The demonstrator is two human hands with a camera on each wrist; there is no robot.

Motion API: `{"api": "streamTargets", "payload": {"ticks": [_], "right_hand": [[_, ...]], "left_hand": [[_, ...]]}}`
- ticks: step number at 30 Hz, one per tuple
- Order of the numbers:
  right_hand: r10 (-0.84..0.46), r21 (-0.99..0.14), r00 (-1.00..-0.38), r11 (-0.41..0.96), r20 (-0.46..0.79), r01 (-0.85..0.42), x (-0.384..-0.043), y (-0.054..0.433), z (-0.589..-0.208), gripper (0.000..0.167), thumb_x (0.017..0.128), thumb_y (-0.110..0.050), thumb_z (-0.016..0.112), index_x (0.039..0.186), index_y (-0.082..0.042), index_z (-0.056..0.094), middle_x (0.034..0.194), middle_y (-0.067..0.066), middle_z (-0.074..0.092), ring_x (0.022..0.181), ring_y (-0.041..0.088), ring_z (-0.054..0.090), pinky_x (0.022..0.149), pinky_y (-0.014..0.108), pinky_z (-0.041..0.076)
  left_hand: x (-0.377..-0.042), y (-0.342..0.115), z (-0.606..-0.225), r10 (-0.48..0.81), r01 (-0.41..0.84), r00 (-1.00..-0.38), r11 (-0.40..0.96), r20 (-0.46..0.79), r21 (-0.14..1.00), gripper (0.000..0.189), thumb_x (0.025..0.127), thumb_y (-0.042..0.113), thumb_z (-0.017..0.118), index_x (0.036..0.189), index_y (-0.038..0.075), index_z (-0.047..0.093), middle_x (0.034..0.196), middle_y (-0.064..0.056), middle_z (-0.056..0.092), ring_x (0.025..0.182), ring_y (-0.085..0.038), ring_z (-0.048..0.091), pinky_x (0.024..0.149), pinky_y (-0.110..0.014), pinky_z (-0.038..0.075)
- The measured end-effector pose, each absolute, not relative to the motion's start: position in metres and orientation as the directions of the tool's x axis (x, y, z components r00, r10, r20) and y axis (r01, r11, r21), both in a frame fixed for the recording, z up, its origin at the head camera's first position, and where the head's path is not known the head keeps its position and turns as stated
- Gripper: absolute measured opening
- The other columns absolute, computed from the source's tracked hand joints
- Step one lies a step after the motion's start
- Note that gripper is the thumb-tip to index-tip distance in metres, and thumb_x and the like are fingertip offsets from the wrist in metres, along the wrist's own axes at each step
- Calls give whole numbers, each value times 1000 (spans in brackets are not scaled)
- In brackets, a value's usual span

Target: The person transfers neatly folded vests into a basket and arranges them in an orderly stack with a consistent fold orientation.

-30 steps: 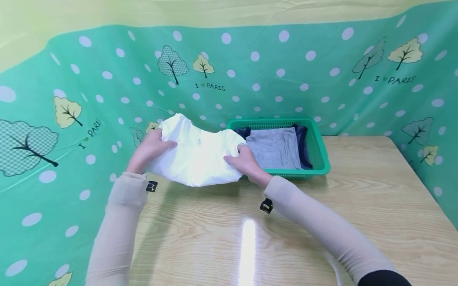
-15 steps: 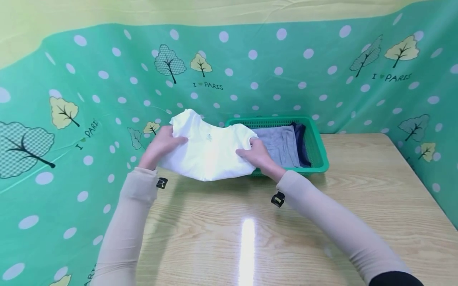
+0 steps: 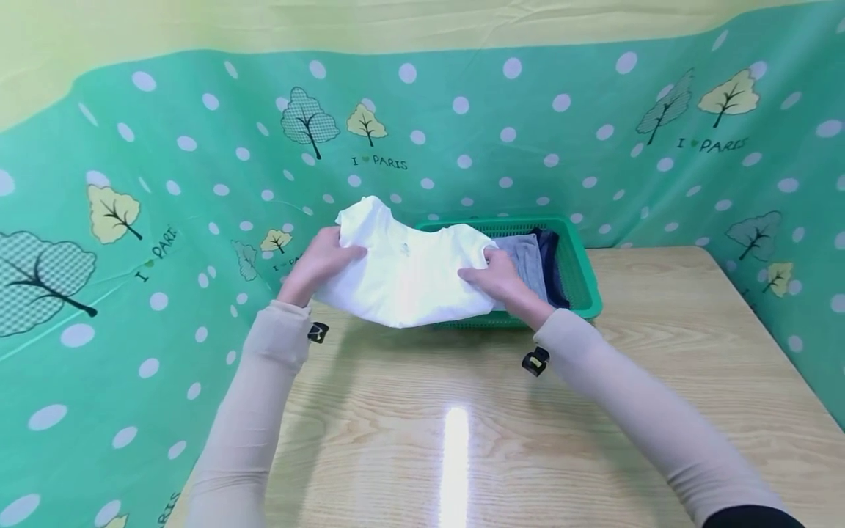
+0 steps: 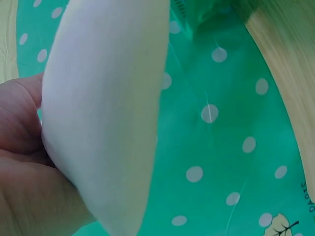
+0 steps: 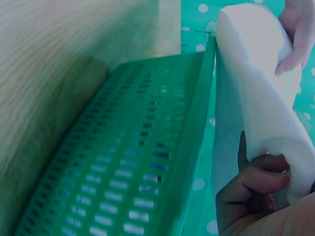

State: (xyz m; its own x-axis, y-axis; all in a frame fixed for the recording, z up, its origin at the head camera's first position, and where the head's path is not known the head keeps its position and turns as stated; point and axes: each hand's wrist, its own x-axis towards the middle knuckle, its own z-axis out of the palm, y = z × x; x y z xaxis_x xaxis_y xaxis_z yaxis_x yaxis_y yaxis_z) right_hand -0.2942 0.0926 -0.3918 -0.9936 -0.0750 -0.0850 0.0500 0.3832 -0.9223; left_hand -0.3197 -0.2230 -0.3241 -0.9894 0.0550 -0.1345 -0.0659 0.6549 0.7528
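A folded white garment, seemingly a shirt with a small mark near its neckline, hangs above the table between both hands. My left hand grips its left edge, thumb on the near face. On the opposite edge my right hand pinches the cloth, its curled fingers showing in the right wrist view. Behind and partly beneath the garment stands a green plastic basket, its left part covered from sight. Inside it lie a folded grey garment and a dark navy one.
The wooden table spreads out in front of and to the right of the basket. A green polka-dot cloth with tree prints hangs behind and along the sides. A strip of light reflects off the tabletop.
Both hands have carried the white garment to the right and slightly upward. It now covers more of the basket and the grey garment. The grip of each hand looks the same.
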Motion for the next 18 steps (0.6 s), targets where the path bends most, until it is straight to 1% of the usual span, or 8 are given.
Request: {"api": "streamTargets", "payload": {"ticks": [6, 9, 13, 18], "right_hand": [[-47, -909, -994, 410, -100, 72, -298, 111, -389, 30, 102, -20, 71, 116, 2, 57, 107, 16, 58, 91, 27, 60, 75, 33, 52], [-36, -901, -993, 426, -111, 85, -299, 121, -388, 31, 102, -21, 71, 117, 2, 56, 107, 17, 57, 94, 28, 58, 78, 35, 52], [-18, -890, -992, 443, -128, 107, -300, 134, -388, 36, 102, -23, 71, 124, 3, 57, 113, 18, 57, 99, 30, 58, 82, 37, 53], [10, -887, -991, 444, -135, 125, -302, 150, -388, 43, 104, -25, 69, 134, 2, 55, 121, 20, 58, 102, 32, 62, 85, 38, 57]], "left_hand": [[-325, -216, -327, 71, -77, -986, 612, -151, 787, 45, 100, 23, 65, 139, 2, 56, 120, -20, 64, 96, -32, 67, 79, -43, 61], [-329, -211, -330, 80, -78, -985, 588, -154, 805, 46, 101, 22, 65, 140, 1, 54, 122, -21, 63, 99, -33, 67, 82, -45, 61], [-334, -201, -334, 97, -65, -985, 561, -144, 825, 47, 101, 19, 67, 140, -2, 54, 124, -22, 63, 102, -34, 67, 87, -47, 61], [-339, -187, -336, 112, -43, -986, 549, -125, 835, 47, 100, 19, 69, 138, -3, 55, 123, -22, 64, 103, -35, 67, 88, -47, 60]]}}
